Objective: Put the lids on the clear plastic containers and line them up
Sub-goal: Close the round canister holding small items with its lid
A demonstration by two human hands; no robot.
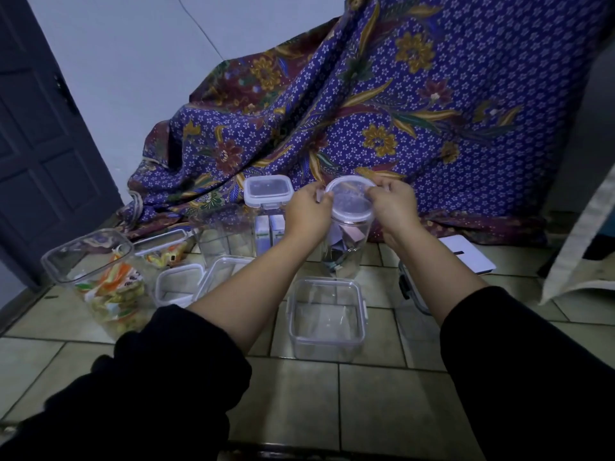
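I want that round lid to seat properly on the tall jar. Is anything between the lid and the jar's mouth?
Nothing visible is. Both hands, left and right, hold the round lid by its edges, right on top of the tall round jar. The contents sit low in the jar, well below the lid.

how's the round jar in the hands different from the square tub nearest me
The round jar is tall and cylindrical; the square tub is low and boxy. The jar holds folded papers and has a lid going on; the tub is empty and lidless. Both hands grip the jar; the tub stands untouched. Both are clear plastic.
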